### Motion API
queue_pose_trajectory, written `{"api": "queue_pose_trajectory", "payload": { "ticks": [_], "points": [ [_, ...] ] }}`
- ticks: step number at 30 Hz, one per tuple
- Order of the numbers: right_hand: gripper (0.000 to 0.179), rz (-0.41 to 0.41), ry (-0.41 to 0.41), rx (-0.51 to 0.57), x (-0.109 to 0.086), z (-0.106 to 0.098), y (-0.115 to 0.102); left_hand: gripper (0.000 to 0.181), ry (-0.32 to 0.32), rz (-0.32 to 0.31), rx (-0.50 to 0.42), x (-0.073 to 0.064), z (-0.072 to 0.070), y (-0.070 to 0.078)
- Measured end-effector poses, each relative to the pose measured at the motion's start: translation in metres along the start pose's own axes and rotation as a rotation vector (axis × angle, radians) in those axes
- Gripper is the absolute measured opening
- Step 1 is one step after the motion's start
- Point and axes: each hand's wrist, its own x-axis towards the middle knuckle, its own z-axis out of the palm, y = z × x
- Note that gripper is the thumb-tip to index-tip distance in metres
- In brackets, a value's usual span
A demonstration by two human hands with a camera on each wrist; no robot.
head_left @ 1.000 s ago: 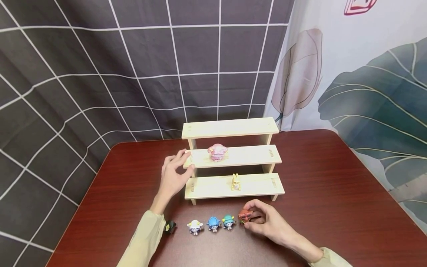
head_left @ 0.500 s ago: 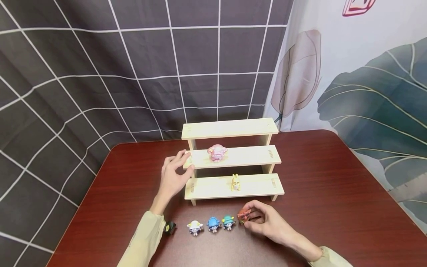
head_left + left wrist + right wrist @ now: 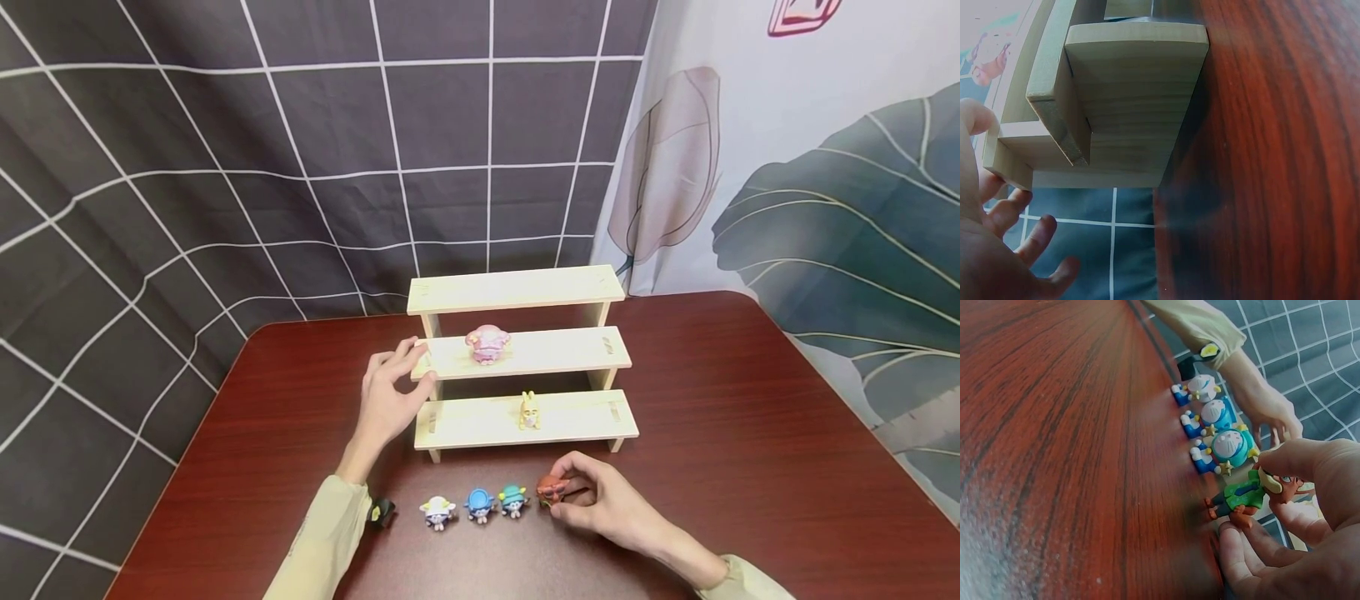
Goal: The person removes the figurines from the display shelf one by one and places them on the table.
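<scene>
My left hand (image 3: 390, 392) grips the left end of the middle board of a wooden three-step shelf (image 3: 525, 290), thumb and fingers on its edges in the left wrist view. My right hand (image 3: 611, 504) pinches the head of a small fox figurine (image 3: 1244, 494) with a green shirt and dark tie. The fox is upright at the table surface; whether its feet touch cannot be told. Beside it stand a teal-hatted figurine (image 3: 513, 500), a blue-hatted figurine (image 3: 480, 504) and a white-hatted figurine (image 3: 438, 512) in a row.
A pink figurine (image 3: 487, 344) stands on the middle step and a yellow rabbit-eared figurine (image 3: 529, 411) on the lowest. The dark red table (image 3: 712, 400) meets a grid-patterned curtain (image 3: 322, 125) behind. A black wrist device (image 3: 382, 512) sits at my left wrist.
The fox figurine shifted slightly left, then back right, turning a little in my right hand's fingers. My left hand stays on the shelf.
</scene>
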Motion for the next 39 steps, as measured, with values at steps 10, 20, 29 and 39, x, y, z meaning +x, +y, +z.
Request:
{"api": "queue_pose_trajectory", "payload": {
  "ticks": [10, 20, 29, 39],
  "points": [
    [0.027, -0.029, -0.013, -0.022, 0.0022, 0.0002, -0.0007, 0.041, 0.004, 0.011, 0.002, -0.0002, 0.0001, -0.0004],
    [0.028, -0.055, -0.020, -0.029, 0.0036, 0.0005, -0.0010, 0.041, 0.007, 0.008, -0.001, -0.0009, -0.0001, -0.0009],
    [0.027, -0.052, -0.012, -0.044, 0.0043, 0.0004, -0.0005, 0.041, 0.003, 0.009, -0.004, -0.0010, 0.0000, -0.0017],
    [0.025, -0.027, -0.014, -0.037, 0.0026, 0.0005, -0.0002, 0.041, 0.009, 0.017, -0.006, 0.0001, 0.0004, -0.0018]
  ]
}}
